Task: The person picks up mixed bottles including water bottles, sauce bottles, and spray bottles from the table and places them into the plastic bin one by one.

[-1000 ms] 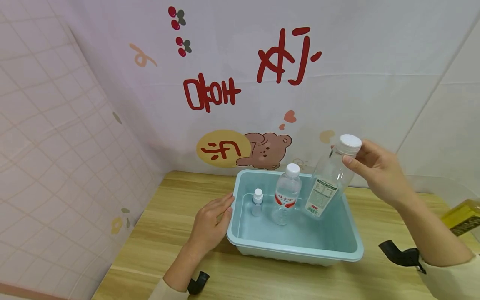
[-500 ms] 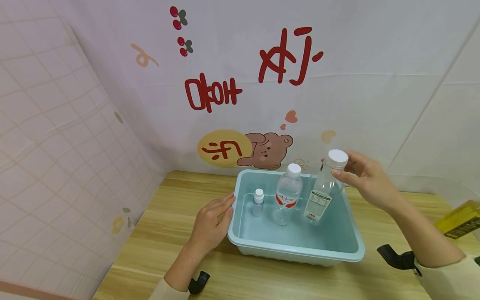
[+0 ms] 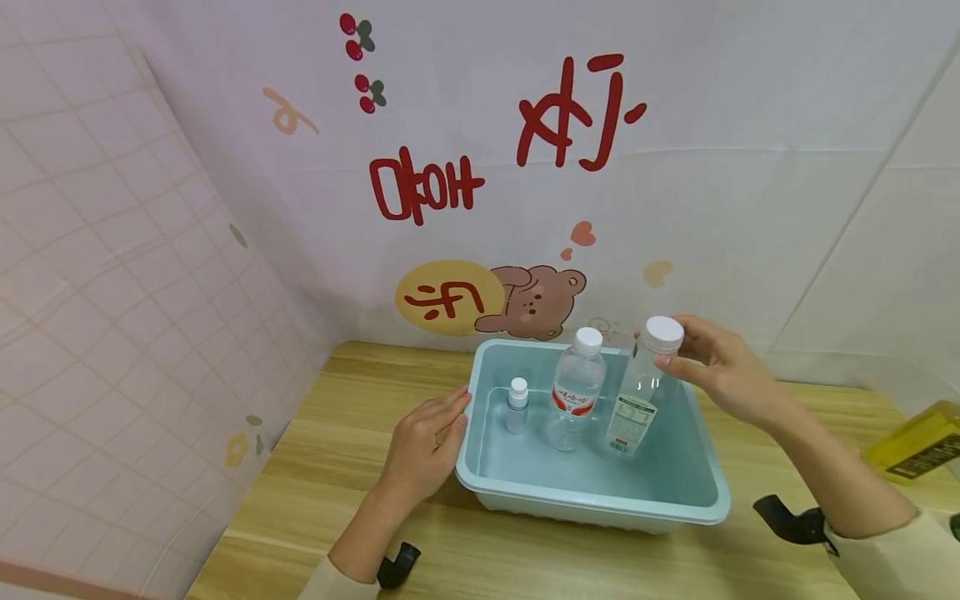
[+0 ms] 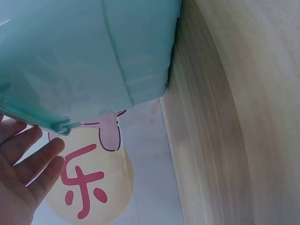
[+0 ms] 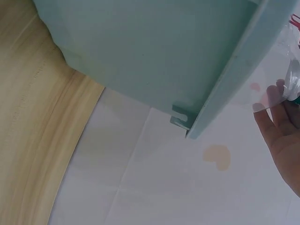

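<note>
Right of centre, right hand (image 3: pixel 723 377) sinks lower, grip holding large bottle (image 3: pixel 632 417), by my read nearly down in tub (image 3: pixel 592 502); left hand (image 3: pixel 423 439) loose at its left side.

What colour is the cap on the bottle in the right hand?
White; the cap shows best in the head view.

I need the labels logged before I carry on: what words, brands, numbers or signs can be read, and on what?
"乐": yellow oval on the backdrop.
"娃哈哈", small but probable: red-label bottle.
Too small: label on the clear bottle the right hand holds.
Blurred: lettering on the yellow container.
Sideways, not surely readable: large red writing on the backdrop.
</note>
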### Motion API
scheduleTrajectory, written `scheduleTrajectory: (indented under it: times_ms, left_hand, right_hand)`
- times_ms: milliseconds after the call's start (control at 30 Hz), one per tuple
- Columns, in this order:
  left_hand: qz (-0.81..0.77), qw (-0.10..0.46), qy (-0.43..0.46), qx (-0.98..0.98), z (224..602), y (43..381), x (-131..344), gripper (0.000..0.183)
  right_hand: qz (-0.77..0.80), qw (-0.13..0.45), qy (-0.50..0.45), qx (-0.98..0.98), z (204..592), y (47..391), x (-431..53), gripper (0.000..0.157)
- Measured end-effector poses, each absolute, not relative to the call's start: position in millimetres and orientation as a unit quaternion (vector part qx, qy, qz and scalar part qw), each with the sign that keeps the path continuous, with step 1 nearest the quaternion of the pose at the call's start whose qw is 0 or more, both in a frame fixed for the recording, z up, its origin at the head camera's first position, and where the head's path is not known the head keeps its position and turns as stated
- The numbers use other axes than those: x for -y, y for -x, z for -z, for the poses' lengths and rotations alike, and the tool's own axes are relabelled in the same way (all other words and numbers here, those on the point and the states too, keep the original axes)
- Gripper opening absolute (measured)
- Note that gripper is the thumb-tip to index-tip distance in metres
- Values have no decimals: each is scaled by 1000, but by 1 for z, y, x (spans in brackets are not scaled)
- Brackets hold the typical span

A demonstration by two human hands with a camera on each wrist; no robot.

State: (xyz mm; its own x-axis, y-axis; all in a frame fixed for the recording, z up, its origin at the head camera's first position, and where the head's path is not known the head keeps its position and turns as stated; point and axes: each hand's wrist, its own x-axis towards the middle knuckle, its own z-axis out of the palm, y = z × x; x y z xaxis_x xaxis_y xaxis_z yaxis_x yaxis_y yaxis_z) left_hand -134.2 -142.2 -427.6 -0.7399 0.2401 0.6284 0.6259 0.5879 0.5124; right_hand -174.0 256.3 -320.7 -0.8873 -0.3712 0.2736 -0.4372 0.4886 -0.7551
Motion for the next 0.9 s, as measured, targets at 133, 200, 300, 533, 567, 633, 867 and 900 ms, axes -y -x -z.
scheduleTrajectory:
  times_ms: [133,200,300,533,567,633,867,900]
  left_hand:
    - [376,257,253,854,428,134,142,34]
    - [375,258,253,854,429,134,142,34]
    - [375,258,251,854,429,134,142,34]
    - [376,257,249,855,428,133,142,34]
    - [376,256,249,855,428,133,142,34]
    - [376,256,249,855,428,133,142,34]
    - [378,254,248,855,427,133,142,34]
    - [379,253,248,855,427,133,142,34]
  right_hand:
    - [-447,34,-234,863,325,175,-256,37]
    - [-446,36,-234,863,326,175,-256,37]
    - [-446,36,-235,863,328,176,-255,36]
    - [-443,33,-234,865,331,177,-256,37]
    - [-443,33,-233,865,331,177,-255,37]
    - [-443,34,-233,865,332,177,-256,37]
    - [-444,38,-236,864,333,178,-256,38]
    - [-445,39,-235,863,333,178,-256,38]
